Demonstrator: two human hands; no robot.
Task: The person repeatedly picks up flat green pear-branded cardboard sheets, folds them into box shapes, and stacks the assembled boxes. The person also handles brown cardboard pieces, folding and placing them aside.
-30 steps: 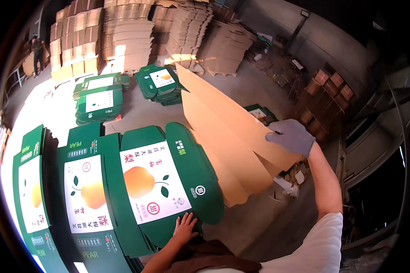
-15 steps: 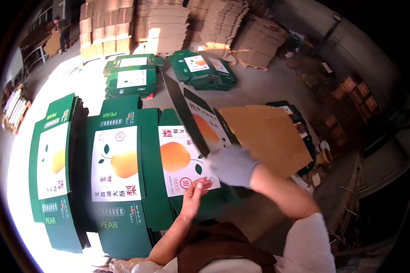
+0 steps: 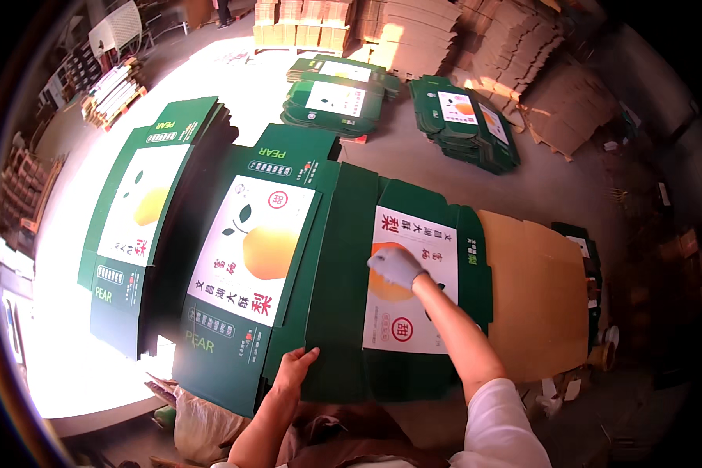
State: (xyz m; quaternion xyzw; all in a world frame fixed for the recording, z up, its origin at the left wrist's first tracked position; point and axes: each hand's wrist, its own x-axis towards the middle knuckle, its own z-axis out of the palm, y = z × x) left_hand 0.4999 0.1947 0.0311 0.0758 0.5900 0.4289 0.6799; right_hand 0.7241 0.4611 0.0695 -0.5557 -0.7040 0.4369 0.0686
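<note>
Head: flat green carton (image 3: 342, 288), white-panelled, pear-printed.

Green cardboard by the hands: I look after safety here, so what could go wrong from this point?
The bare left hand is at an edge of the green cardboard, which might cut it; only the right hand wears a glove. The plain brown cardboard sticks out to the right of the printed pear panel, so it could get bumped or bent.
</note>
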